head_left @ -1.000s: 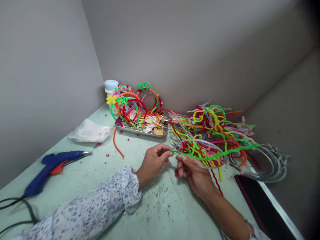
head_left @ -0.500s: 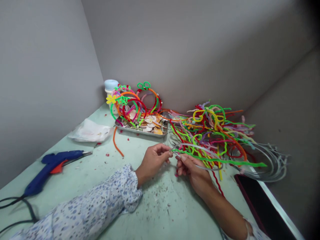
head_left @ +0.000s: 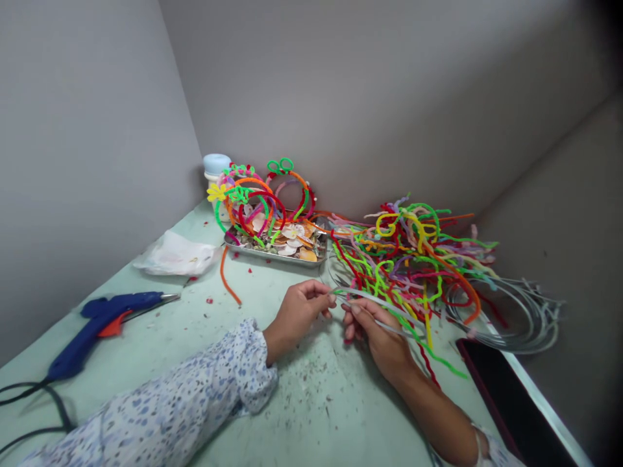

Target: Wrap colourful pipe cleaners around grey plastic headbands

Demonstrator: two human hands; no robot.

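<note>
My left hand (head_left: pixel 300 312) is closed in a pinch on one tip of a thin, clear-grey headband (head_left: pixel 384 303). A bit of green pipe cleaner shows at that tip. The headband curves away to the right. My right hand (head_left: pixel 377 331) is closed round its lower side, thumb on top. From behind the right hand a long green pipe cleaner (head_left: pixel 440 360) trails down to the right. Whether the right fingers also touch it, I cannot tell. Close behind the hands lies a tangled heap of coloured pipe cleaners (head_left: pixel 413 259).
A metal tray (head_left: pixel 272 257) holds flat cut-out pieces and several wrapped headbands (head_left: pixel 263 188). Bare headbands (head_left: pixel 530 324) lie at the right above a phone (head_left: pixel 516 402). A blue glue gun (head_left: pixel 111 311), a white plastic packet (head_left: pixel 178 255) and a lidded bottle (head_left: pixel 217 165) are leftward.
The green pipe cleaner, earlier stretched rightward across the headband, now hangs lower behind my right hand. Both hands stay almost in place on the headband.
</note>
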